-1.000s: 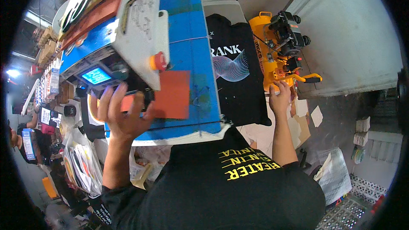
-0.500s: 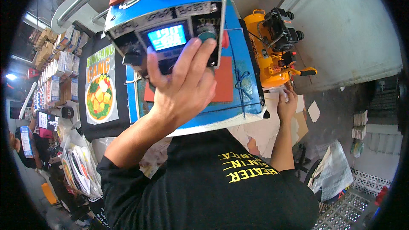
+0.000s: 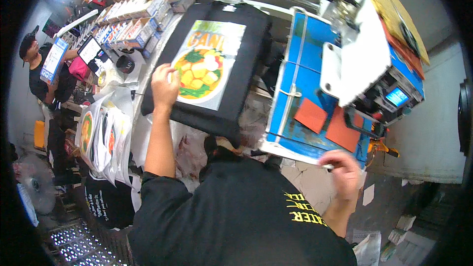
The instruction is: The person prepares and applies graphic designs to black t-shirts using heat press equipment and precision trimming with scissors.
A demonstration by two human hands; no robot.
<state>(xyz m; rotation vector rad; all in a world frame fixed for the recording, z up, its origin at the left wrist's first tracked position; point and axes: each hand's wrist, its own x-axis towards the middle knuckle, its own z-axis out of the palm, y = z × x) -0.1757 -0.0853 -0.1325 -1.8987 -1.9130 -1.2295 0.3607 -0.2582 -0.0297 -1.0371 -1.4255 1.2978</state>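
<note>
A black T-shirt point(image 3: 229, 88) lies flat with a clear printed transfer film point(image 3: 231, 76) on its front, showing a bowl of food. My left hand point(image 3: 165, 88) is at the left edge of this film, its fingers curled together; whether they pinch the edge is hidden. Motion blurs my right hand point(image 3: 343, 172) at the front edge of the blue worktop point(image 3: 305, 44). On the worktop, two orange-red pads point(image 3: 311, 115) lie nearest that hand. A heat press point(image 3: 367, 44) stands above them at the right, with a lit blue display point(image 3: 396, 97) on its control box.
Stacked cardboard boxes point(image 3: 143, 7) line the table at the back left. A bundle of printed films point(image 3: 106, 128) hangs left of my arm. Another person point(image 3: 39, 69) stands at the far left, holding a blue-and-white box. A fan point(image 3: 34, 182) is at the lower left.
My view has swung left to the shirt. My left hand has left the press's dial and is at the film's edge. My right hand has come up to the worktop's front edge.
</note>
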